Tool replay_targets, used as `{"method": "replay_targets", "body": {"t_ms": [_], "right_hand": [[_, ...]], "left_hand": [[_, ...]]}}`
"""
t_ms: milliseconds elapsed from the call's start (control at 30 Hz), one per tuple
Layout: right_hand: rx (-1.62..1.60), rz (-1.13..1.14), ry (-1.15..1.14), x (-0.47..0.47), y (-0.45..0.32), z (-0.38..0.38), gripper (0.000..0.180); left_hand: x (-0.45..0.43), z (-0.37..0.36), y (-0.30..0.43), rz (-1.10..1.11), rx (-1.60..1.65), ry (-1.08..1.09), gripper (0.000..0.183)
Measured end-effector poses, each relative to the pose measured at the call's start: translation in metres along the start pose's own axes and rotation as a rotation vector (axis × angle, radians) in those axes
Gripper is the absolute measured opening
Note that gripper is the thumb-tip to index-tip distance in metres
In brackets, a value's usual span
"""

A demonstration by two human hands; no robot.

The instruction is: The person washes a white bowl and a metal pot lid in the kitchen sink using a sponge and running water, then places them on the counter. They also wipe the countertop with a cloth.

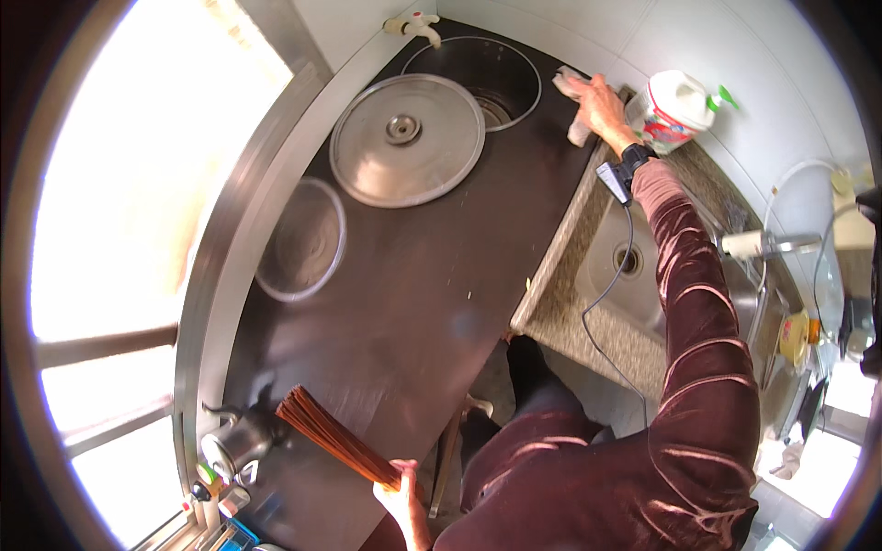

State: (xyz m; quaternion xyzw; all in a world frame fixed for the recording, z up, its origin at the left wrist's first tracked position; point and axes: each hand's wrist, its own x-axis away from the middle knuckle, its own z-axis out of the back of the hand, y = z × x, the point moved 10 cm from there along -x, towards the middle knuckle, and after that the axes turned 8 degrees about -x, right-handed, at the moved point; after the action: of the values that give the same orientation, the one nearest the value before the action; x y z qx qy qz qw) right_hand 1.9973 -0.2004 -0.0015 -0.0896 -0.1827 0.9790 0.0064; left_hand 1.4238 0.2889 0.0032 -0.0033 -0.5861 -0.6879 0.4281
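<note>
My left hand point(398, 492) grips one end of a bundle of thin reddish-brown sticks point(337, 441). Its other end fans out over the dark countertop point(413, 296), towards a metal kettle point(241, 437). At the far right, my right hand point(601, 107) is on a crumpled whitish cloth point(579, 131), beside the stone rim of the sink point(579, 227). Just right of that hand stands a large white pump bottle point(672, 113) with a green nozzle. A device with a cable point(613, 184) is strapped at my right wrist.
A round metal lid point(406, 165) partly covers a big dark pot point(513, 76) at the back. Left of it, against the window ledge, lies a shallow metal basin point(303, 241). A wall tap point(417, 26) juts over the pot. Small bottles point(234, 501) crowd the lower left.
</note>
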Motion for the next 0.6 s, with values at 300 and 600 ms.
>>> {"method": "replay_targets", "body": {"t_ms": [300,600], "right_hand": [[0.348,0.107,-0.139,-0.106,0.109,-0.075,0.074],[0.072,0.514,-0.338,0.016,-0.012,-0.094,0.067]], "left_hand": [[-0.003,-0.1,0.057,-0.012,-0.229,0.012,0.005],[-0.002,-0.089,0.073,0.044,-0.152,-0.015,0.005]]}}
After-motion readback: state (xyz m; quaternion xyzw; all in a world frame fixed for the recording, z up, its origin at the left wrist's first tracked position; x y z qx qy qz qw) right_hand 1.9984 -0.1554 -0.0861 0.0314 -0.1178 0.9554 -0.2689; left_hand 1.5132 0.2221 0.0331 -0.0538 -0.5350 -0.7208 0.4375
